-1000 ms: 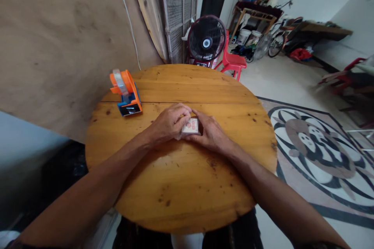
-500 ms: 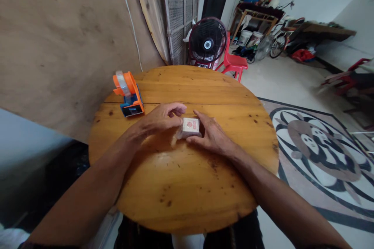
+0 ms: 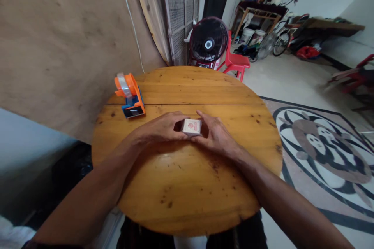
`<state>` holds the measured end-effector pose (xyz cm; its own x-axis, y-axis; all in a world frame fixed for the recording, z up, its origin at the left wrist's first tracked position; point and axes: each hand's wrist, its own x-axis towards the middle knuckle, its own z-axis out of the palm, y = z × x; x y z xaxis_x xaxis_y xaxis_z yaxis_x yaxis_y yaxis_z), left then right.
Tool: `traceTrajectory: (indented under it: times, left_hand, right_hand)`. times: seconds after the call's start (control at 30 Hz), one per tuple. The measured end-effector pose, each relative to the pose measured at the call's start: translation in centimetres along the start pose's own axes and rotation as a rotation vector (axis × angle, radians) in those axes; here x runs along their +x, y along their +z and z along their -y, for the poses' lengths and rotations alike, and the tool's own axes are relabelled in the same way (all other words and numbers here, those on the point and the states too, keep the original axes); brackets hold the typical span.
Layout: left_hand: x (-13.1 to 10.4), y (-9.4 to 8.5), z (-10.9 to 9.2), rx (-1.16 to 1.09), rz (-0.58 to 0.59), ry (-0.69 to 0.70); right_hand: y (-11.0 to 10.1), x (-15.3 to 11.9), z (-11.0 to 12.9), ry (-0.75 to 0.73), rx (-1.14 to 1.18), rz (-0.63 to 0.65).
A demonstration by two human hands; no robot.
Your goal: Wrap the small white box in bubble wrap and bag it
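Observation:
A small white box (image 3: 192,126) with red print on top rests on the round wooden table (image 3: 189,190). Clear film seems to cover its sides. My left hand (image 3: 166,126) curves around the box's left end, thumb along the near side and fingers at the far side. From the right, my right hand (image 3: 214,132) grips it too, its thumb against the near face. One finger of the right hand stretches forward, off the box. Toward the table's left edge stands an orange and blue tape dispenser (image 3: 136,105) with a roll of clear tape (image 3: 124,84).
A wooden board (image 3: 73,46) leans along the left side of the table. Beyond the far edge are a dark red fan (image 3: 208,41) and a red plastic chair (image 3: 238,61). Panda-patterned flooring (image 3: 324,144) lies to the right.
My left hand has closed in on the box's left end, where loose film was sticking out. My right hand stays at the right end. The view has shifted slightly.

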<state>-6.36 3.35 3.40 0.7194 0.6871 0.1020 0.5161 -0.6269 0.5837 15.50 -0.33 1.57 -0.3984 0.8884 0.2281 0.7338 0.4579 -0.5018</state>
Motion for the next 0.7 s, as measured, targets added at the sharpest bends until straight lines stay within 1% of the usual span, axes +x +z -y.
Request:
traceTrajectory:
  times: [0.1, 0.27, 0.33, 0.43, 0.53, 0.6, 0.7]
  left_hand:
    - [0.1, 0.0, -0.4, -0.033, 0.001, 0.006]
    - [0.0, -0.1, 0.1, -0.116, 0.015, 0.003]
    - [-0.1, -0.2, 0.6, -0.145, 0.033, -0.021]
    - [-0.4, -0.6, 1.2, -0.159, 0.020, -0.090]
    - [-0.5, -1.0, 1.3, -0.163, 0.018, -0.104]
    - [-0.5, -1.3, 1.0, -0.159, 0.056, -0.100]
    - [-0.4, -1.5, 0.5, -0.189, 0.149, -0.115]
  right_hand:
    - [-0.2, 0.0, 0.2, 0.015, -0.001, -0.001]
    - [-0.9, -0.1, 0.4, 0.025, 0.004, 0.077]
    - [-1.2, -0.2, 0.0, 0.023, 0.034, 0.099]
    - [-1.6, -0.4, -0.8, 0.033, 0.074, 0.101]
    - [-1.9, -0.5, -1.5, 0.029, 0.076, 0.089]
    - [-2.0, -0.5, -1.5, 0.013, 0.071, 0.073]
    - [-2.0, -0.6, -1.1, -0.023, 0.040, 0.027]
